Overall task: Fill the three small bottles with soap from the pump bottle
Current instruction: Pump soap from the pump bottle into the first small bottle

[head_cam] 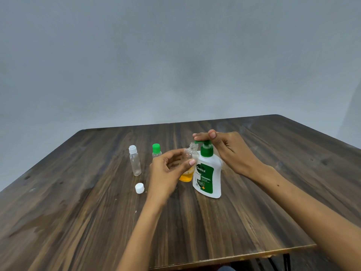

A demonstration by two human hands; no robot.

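Note:
A white pump bottle (208,173) with a green pump head and green label stands mid-table. My right hand (224,147) lies over the pump head, fingers straight on top of it. Under the nozzle stands an uncapped clear small bottle (190,155) with orange-yellow soap in its bottom. My left hand (170,169) curls around this bottle, thumb against its right side. A clear small bottle with a white cap (134,160) stands upright to the left. Behind my left hand stands a small bottle with a green cap (156,150), partly hidden.
A loose white cap (139,188) lies on the dark wooden table (78,212), in front of the white-capped bottle. The table's front edge runs at the lower right. A grey wall rises behind the far edge.

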